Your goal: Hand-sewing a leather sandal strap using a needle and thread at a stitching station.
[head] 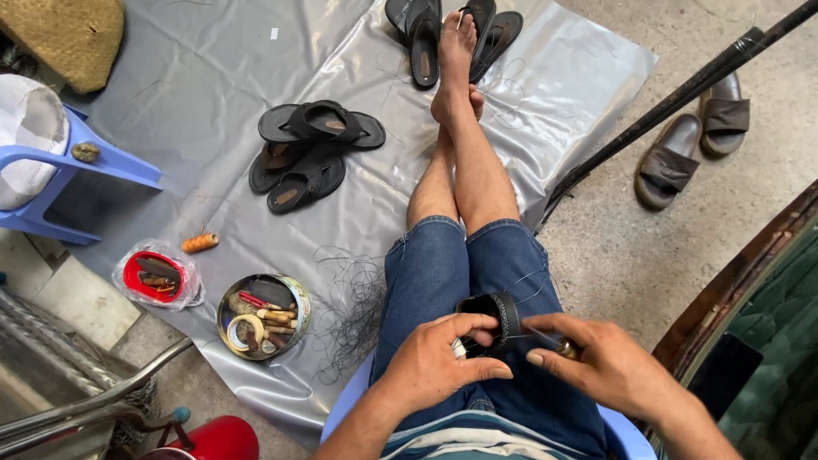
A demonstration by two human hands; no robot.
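Observation:
I sit on a blue stool with my legs stretched out over a grey plastic sheet point(213, 77). My left hand point(439, 362) grips a black sandal point(492, 319) held over my lap. My right hand point(596, 358) holds a thin sewing awl point(554, 342) with its tip against the sandal strap. A fine thread runs from the sandal across my denim shorts.
A round tin of tools point(262, 315) and a red lid in a plastic bag point(156, 277) lie left of my knee. Black thread is tangled beside the tin. Several dark sandals point(311, 153) lie on the sheet. Brown slippers point(694, 136) rest on concrete at right. A blue chair point(102, 166) stands left.

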